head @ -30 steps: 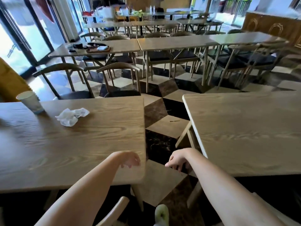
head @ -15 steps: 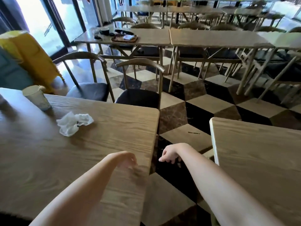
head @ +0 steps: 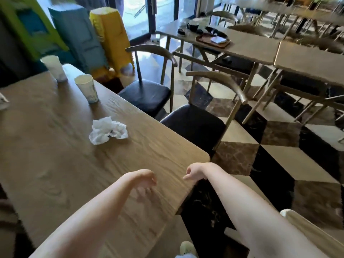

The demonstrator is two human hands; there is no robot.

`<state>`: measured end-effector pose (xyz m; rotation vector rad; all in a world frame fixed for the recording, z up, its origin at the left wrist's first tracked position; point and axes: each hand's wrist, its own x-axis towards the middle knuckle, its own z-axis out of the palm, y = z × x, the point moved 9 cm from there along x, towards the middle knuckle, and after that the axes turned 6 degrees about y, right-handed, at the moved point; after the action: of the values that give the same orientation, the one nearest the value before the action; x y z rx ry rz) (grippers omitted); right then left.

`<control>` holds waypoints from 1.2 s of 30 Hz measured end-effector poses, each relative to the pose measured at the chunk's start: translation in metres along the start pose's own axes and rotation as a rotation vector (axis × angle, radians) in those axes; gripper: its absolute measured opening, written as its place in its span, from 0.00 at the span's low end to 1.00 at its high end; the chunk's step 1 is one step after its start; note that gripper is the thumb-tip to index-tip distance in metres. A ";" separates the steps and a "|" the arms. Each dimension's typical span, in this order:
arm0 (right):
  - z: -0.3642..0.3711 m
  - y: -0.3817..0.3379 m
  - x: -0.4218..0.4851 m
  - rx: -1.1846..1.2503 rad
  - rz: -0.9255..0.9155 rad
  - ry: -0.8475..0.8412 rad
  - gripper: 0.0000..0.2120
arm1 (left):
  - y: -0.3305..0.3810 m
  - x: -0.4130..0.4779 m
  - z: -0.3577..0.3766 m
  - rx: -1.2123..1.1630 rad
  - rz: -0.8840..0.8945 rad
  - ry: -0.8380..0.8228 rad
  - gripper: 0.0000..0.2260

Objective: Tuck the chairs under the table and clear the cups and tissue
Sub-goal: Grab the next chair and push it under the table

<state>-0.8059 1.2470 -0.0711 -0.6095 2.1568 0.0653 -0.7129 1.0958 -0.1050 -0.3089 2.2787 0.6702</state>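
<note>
1. The left hand (head: 143, 178) hangs over the wooden table (head: 55, 164), close to its near right corner. The fingers are loosely curled and point downward, and they hold nothing.
2. The right hand (head: 193, 173) is just beside the left one, over the table edge at the same corner. Its fingers are also bent in a relaxed way and it is empty. I cannot tell whether it touches the edge.
3. A crumpled white tissue (head: 108, 130) lies on the table top, about in the middle, well apart from both hands.
4. Two paper cups stand upright further away on the table. The nearer cup (head: 87, 88) is close to the right edge, beyond the tissue. The farther cup (head: 54, 67) stands behind it, near the far end of the table.
5. Two chairs with dark seats and curved wooden backs stand at the right side of the table. The nearer chair (head: 197, 125) has the front of its seat just under the table edge, but most of the seat is outside. The farther chair (head: 147, 94) stands beside the edge, near the cups, and its seat is also mostly outside.
6. At the left edge of the picture a small part of another pale object (head: 2, 101) shows on the table; it is cut off and I cannot tell what it is.
</note>
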 end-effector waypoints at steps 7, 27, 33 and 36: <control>-0.037 0.032 0.044 -0.135 -0.095 0.034 0.23 | 0.019 0.031 -0.023 0.031 -0.136 0.073 0.13; -0.100 0.077 0.100 0.128 -0.055 -0.135 0.18 | 0.069 0.128 -0.089 -0.206 -0.141 0.038 0.10; -0.155 0.150 0.138 0.146 -0.039 -0.209 0.20 | 0.127 0.191 -0.129 -0.180 -0.163 0.055 0.13; -0.202 0.198 0.162 0.128 -0.037 -0.189 0.21 | 0.175 0.228 -0.158 -0.154 -0.153 0.129 0.13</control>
<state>-1.1258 1.3042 -0.1026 -0.5467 1.9501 -0.0334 -1.0363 1.1498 -0.1071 -0.6106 2.3002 0.7667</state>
